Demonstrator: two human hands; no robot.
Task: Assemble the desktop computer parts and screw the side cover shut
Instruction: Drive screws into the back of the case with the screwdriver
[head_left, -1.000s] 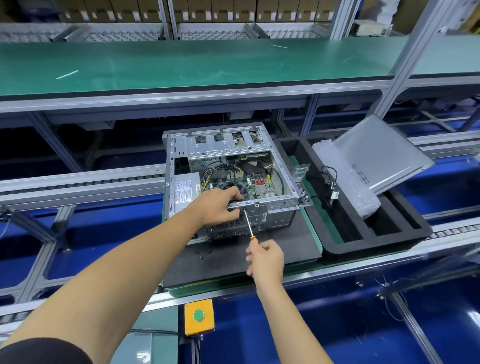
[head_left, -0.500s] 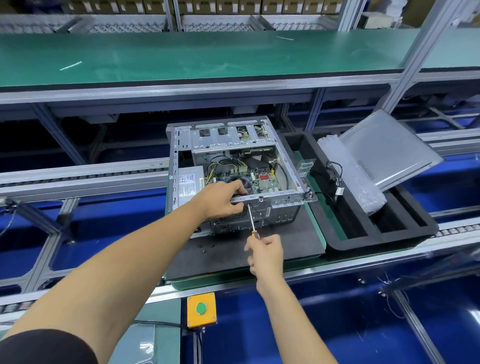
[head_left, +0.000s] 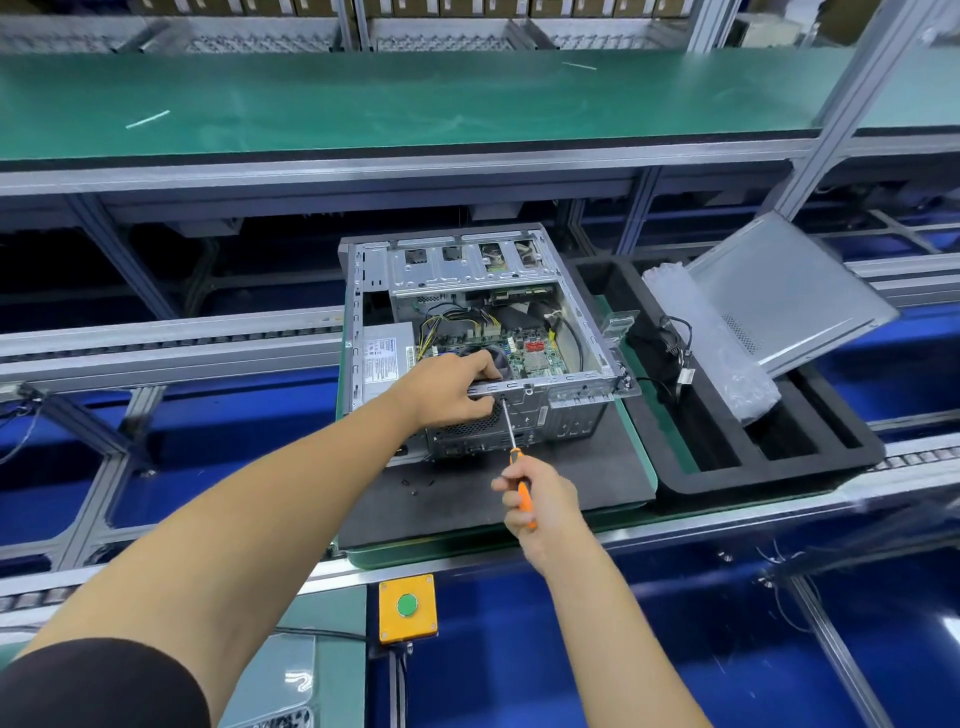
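Left hand (head_left: 451, 391) fingers grip the computer case (head_left: 483, 343) rear rail; right hand (head_left: 540, 499) fingers curl round the screwdriver (head_left: 511, 441), driving a screw there; next, likely fitting the side cover (head_left: 784, 291)

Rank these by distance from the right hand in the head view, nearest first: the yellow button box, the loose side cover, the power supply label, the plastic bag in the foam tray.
From the right hand:
1. Yellow button box, just below and left, on the front rail.
2. Power supply label, up and left, inside the case.
3. Plastic bag, up and right, in the foam tray.
4. Side cover, farthest right, leaning on the tray's far edge.
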